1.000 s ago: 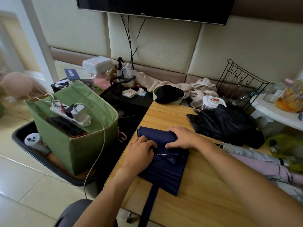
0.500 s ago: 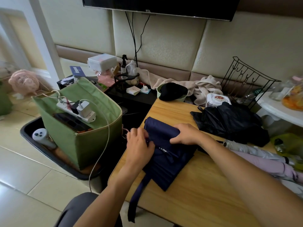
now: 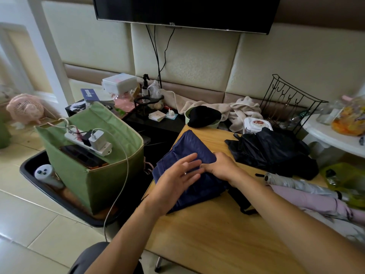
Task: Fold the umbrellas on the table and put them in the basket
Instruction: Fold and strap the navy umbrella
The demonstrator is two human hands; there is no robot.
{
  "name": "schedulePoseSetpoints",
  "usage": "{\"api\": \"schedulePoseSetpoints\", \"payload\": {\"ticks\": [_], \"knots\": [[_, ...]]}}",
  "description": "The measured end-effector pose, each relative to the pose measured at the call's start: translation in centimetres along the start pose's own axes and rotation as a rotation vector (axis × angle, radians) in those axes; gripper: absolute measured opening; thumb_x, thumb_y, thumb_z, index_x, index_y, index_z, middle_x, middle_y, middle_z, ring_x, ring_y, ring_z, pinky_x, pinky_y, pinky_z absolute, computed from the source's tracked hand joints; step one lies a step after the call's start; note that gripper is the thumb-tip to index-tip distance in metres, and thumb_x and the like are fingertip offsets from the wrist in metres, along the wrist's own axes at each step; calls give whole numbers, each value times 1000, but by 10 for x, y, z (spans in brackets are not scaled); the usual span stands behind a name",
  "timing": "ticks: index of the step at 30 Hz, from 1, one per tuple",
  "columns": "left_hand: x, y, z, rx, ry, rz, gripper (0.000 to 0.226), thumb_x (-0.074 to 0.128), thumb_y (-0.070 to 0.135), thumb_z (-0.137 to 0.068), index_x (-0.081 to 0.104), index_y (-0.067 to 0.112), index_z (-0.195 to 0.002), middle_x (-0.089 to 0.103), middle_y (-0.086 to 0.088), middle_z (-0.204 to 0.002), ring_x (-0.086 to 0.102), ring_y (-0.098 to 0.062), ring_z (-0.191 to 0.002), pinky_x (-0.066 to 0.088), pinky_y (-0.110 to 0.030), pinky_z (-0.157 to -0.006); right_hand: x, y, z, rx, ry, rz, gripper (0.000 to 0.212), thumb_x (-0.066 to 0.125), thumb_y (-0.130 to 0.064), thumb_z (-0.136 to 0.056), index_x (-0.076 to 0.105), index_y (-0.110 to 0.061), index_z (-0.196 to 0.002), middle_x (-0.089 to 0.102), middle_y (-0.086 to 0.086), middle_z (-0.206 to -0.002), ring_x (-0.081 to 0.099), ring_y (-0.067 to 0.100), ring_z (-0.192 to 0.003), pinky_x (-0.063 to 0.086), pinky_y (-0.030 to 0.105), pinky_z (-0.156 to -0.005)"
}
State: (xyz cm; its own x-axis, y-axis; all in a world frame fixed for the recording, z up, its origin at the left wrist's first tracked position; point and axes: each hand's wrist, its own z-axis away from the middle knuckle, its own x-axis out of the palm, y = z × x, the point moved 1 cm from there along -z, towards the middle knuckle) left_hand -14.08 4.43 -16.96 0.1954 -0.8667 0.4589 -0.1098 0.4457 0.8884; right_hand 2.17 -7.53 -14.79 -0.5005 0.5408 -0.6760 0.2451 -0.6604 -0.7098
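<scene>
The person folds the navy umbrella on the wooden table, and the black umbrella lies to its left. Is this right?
Not quite. In the head view the black umbrella lies to the right of the navy umbrella on the wooden table, not the left.

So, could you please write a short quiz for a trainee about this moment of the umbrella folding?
1. True or false: the left hand has straight, spread fingers over the navy umbrella.
2. Which hand presses the navy umbrella down? A left, B right, C neither.
3. Fill in: the silver umbrella lies beside the ____ umbrella on the wooden table.

Key: 1 true; 2 B; 3 pink.
</scene>
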Motion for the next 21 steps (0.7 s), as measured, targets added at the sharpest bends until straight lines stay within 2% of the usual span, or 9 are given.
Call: {"api": "schedulePoseSetpoints", "payload": {"ticks": [3,6,9,12,16,18,21], "knots": [[-2,-3,-6,-41,76,147,50,51,32,-103,47,12,-149,57,-11,-146,61,-26,-129,48,-38,-109,3,-3,5,-11,85,1,38,80,-43,-76,66,-22,-104,69,-2,-100,66,21,-90,56,36,-77],[-4,-6,-12,-56,148,120,49,49,34,-103,51,13,-147,56,-6,-149,59,-20,-132,47,-35,-109,5,-5,10,-37,138,34,36,79,-42,-76,65,-22,-103,68,-2,-98,65,20,-87,54,35,-71],[-1,-5,-15,-65,145,112,56,60,37,-98,50,14,-148,57,-2,-148,57,-15,-134,45,-33,-110,8,-6,13,-120,196,90,31,80,-40,-74,63,-22,-93,65,-1,-95,62,19,-83,47,31,-63],[3,-6,-15,-57,154,127,53,58,33,-102,45,16,-150,60,-3,-145,59,-16,-131,44,-38,-113,12,-3,16,-230,250,167,30,80,-40,-72,59,-23,-84,58,0,-92,56,18,-82,37,27,-59],[8,-12,-14,-21,156,52,63,65,35,-95,43,17,-152,66,0,-138,61,-15,-129,43,-44,-115,20,-1,22,-290,262,167,29,78,-41,-74,60,-21,-87,57,-2,-87,55,15,-77,43,31,-62],[11,-14,-13,26,166,-24,52,64,32,-98,51,16,-146,67,-1,-135,63,-16,-127,46,-42,-113,26,-1,27,-314,287,162,29,77,-42,-75,60,-21,-85,55,-3,-86,54,13,-75,45,32,-63],[15,-16,-12,116,199,-86,30,58,22,-103,63,12,-131,72,-9,-125,67,-23,-118,55,-35,-99,32,-1,32,-344,315,153,27,78,-39,-75,58,-22,-84,54,-6,-85,52,10,-73,40,27,-59]]}}
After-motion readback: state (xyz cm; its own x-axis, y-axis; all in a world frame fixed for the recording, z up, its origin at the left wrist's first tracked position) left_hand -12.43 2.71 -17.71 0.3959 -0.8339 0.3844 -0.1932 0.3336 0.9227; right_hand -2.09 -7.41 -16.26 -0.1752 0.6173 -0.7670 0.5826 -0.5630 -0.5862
